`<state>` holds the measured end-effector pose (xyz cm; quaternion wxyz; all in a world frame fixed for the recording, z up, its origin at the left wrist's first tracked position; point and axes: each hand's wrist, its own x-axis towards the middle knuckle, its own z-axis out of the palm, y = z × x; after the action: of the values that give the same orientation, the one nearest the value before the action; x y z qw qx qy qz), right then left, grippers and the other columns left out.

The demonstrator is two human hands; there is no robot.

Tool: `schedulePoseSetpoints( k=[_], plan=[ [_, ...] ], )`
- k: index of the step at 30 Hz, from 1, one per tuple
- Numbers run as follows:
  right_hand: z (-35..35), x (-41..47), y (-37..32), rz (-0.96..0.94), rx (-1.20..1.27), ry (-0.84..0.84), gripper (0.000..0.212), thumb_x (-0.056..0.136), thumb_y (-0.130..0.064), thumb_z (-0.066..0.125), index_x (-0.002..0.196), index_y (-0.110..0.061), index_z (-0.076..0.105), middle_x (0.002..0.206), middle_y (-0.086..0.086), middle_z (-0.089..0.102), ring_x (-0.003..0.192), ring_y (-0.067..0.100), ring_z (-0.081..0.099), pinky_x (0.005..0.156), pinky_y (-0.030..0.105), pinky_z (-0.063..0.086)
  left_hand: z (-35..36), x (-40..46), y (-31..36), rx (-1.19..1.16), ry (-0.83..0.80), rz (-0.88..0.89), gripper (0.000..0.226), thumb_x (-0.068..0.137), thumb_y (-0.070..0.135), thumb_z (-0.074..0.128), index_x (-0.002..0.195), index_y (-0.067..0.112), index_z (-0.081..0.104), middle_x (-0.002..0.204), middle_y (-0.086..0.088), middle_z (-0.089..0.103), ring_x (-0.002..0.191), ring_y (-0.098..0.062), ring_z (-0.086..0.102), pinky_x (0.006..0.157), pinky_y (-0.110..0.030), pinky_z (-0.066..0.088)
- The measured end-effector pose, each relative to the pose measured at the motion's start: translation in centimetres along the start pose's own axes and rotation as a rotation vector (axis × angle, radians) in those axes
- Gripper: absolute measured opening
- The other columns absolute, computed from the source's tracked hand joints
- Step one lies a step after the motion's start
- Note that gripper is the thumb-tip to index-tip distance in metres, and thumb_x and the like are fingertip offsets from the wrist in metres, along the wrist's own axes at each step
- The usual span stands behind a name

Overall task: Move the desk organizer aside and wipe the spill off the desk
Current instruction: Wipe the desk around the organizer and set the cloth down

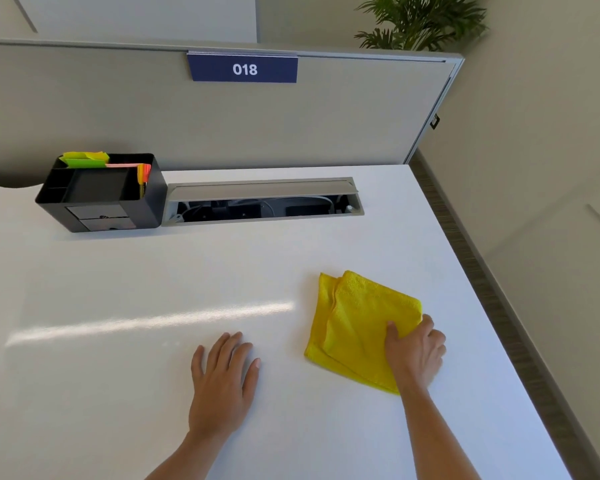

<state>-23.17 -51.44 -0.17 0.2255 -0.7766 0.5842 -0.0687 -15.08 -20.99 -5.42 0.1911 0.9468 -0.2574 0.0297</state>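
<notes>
A black desk organizer [99,194] with green, yellow and orange sticky notes stands at the back left of the white desk [153,271], against the divider. A folded yellow cloth [354,323] lies on the desk at the right. My right hand [414,351] grips the cloth's near right corner, thumb on top and fingers curled over its edge. Left of the cloth, my left hand [222,379] rests flat on the desk, fingers straight and spread. I see no spill on the desk, only a bright streak of reflected light.
An open grey cable tray [264,200] is sunk into the desk right of the organizer. A beige divider panel with a blue "018" sign [243,68] closes the back. The desk's right edge drops to the floor; a plant [420,22] stands beyond.
</notes>
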Motion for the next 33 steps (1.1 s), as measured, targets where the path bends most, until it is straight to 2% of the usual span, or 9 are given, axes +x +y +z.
schedulePoseSetpoints(
  k=[6, 12, 14, 16, 18, 20, 23, 27, 33],
  plan=[
    [-0.8, 1.8, -1.4, -0.155, 0.086, -0.017, 0.045, 0.092, -0.011, 0.058, 0.134, -0.014, 0.042, 0.120, 0.022, 0.059, 0.111, 0.044, 0.054, 0.085, 0.052, 0.045, -0.2, 0.0, 0.1, 0.003, -0.006, -0.010, 0.031, 0.095, 0.043, 0.038, 0.113, 0.026, 0.057, 0.132, 0.004, 0.055, 0.132, -0.018, 0.043, 0.113, -0.050, 0.020],
    [-4.3, 8.2, -4.5, -0.332, 0.253, 0.150, 0.047, 0.090, -0.008, 0.060, 0.133, -0.018, 0.045, 0.114, 0.021, 0.061, 0.110, 0.042, 0.054, 0.089, 0.051, 0.043, -0.1, 0.1, 0.2, 0.009, -0.029, -0.030, 0.032, 0.096, 0.044, 0.037, 0.114, 0.026, 0.056, 0.134, 0.005, 0.053, 0.133, -0.016, 0.041, 0.115, -0.049, 0.018],
    [-4.7, 10.1, -5.0, -0.306, 0.213, 0.225, 0.053, 0.089, -0.009, 0.063, 0.137, -0.016, 0.041, 0.124, 0.022, 0.053, 0.117, 0.043, 0.046, 0.091, 0.055, 0.040, -0.2, 0.1, 0.1, 0.011, -0.037, -0.036, 0.032, 0.096, 0.044, 0.036, 0.114, 0.026, 0.056, 0.134, 0.005, 0.053, 0.133, -0.017, 0.041, 0.115, -0.049, 0.018],
    [-4.4, 10.5, -4.7, -0.265, 0.088, 0.286, 0.067, 0.086, -0.014, 0.068, 0.143, -0.015, 0.033, 0.143, 0.022, 0.038, 0.131, 0.042, 0.032, 0.102, 0.058, 0.030, -0.2, 0.1, 0.2, 0.009, -0.033, -0.035, 0.032, 0.096, 0.043, 0.037, 0.114, 0.026, 0.056, 0.134, 0.005, 0.053, 0.133, -0.017, 0.042, 0.115, -0.050, 0.018],
    [-3.2, 9.1, -4.0, -0.343, 0.006, 0.238, 0.073, 0.085, -0.021, 0.070, 0.147, -0.014, 0.031, 0.152, 0.021, 0.030, 0.140, 0.039, 0.024, 0.112, 0.058, 0.019, -0.3, 0.1, 0.2, 0.010, -0.031, -0.037, 0.031, 0.096, 0.043, 0.038, 0.114, 0.025, 0.056, 0.134, 0.005, 0.053, 0.132, -0.018, 0.042, 0.114, -0.050, 0.019],
    [-1.1, 6.7, -2.9, -0.476, -0.051, 0.091, 0.069, 0.086, -0.030, 0.069, 0.146, -0.014, 0.038, 0.152, 0.020, 0.035, 0.140, 0.038, 0.029, 0.113, 0.059, 0.019, -0.2, 0.1, 0.2, 0.006, -0.033, -0.043, 0.031, 0.096, 0.043, 0.038, 0.115, 0.026, 0.056, 0.134, 0.006, 0.053, 0.133, -0.017, 0.042, 0.115, -0.050, 0.019],
    [1.7, 3.6, -1.5, -0.442, -0.160, -0.054, 0.063, 0.091, -0.049, 0.058, 0.145, -0.022, 0.042, 0.156, 0.011, 0.033, 0.145, 0.029, 0.022, 0.112, 0.067, 0.011, -0.2, 0.1, 0.2, 0.003, -0.034, -0.045, 0.030, 0.097, 0.044, 0.038, 0.115, 0.027, 0.055, 0.134, 0.007, 0.052, 0.133, -0.016, 0.041, 0.116, -0.048, 0.017],
    [3.1, 3.1, -1.6, -0.392, -0.295, -0.149, 0.059, 0.097, -0.061, 0.026, 0.152, -0.043, 0.015, 0.165, -0.002, 0.005, 0.150, 0.019, -0.006, 0.104, 0.078, -0.007, -0.1, 0.1, 0.1, 0.008, -0.025, -0.041, 0.029, 0.097, 0.043, 0.040, 0.114, 0.026, 0.056, 0.134, 0.007, 0.052, 0.133, -0.016, 0.042, 0.115, -0.049, 0.018],
    [3.4, 7.1, -4.8, -0.352, -0.328, -0.202, 0.059, 0.097, -0.063, 0.013, 0.152, -0.044, 0.004, 0.165, -0.002, -0.004, 0.149, 0.021, -0.013, 0.101, 0.081, -0.008, 0.0, -0.1, 0.0, 0.006, -0.023, -0.030, 0.030, 0.096, 0.043, 0.039, 0.116, 0.027, 0.055, 0.135, 0.008, 0.051, 0.134, -0.015, 0.040, 0.116, -0.049, 0.017]
  ],
)
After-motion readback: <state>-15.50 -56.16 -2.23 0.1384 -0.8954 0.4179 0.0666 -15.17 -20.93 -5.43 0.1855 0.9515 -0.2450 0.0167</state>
